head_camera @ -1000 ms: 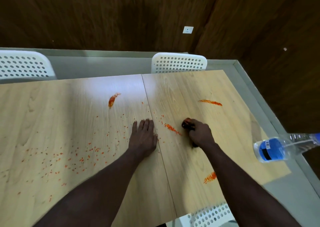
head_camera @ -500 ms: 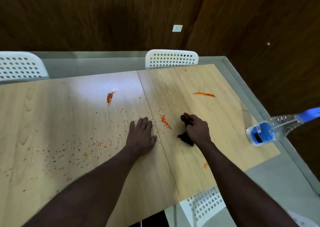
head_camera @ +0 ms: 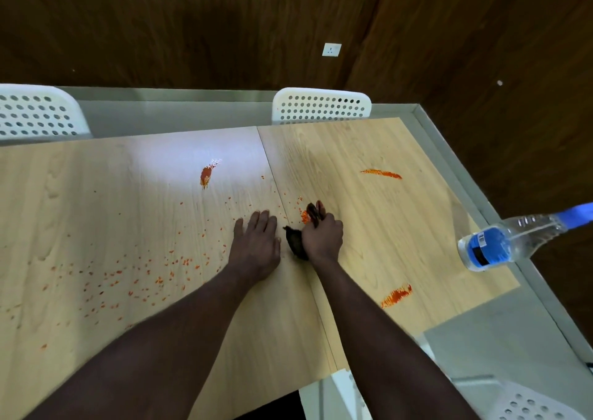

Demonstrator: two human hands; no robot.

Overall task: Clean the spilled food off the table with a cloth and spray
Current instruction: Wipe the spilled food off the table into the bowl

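Dark and bunched, the cloth (head_camera: 294, 242) lies on the table (head_camera: 369, 227) beside orange crumbs (head_camera: 305, 217), clenched in the right grip (head_camera: 322, 238), probably soft and light, best held wadded; the left grip (head_camera: 256, 243) rests flat, fingers straight.

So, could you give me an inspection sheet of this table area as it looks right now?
Surface: pale wood table, two boards joined by a seam; orange smears and scattered crumbs.
Job's things: dark cloth beside the seam; clear bottle with blue label near the right edge.
Clutter: nothing seen.
Hands: left hand flat on the table; right hand grips the cloth.
Cables: nothing seen.
Surroundings: white perforated chairs, dark wood wall, wall socket.
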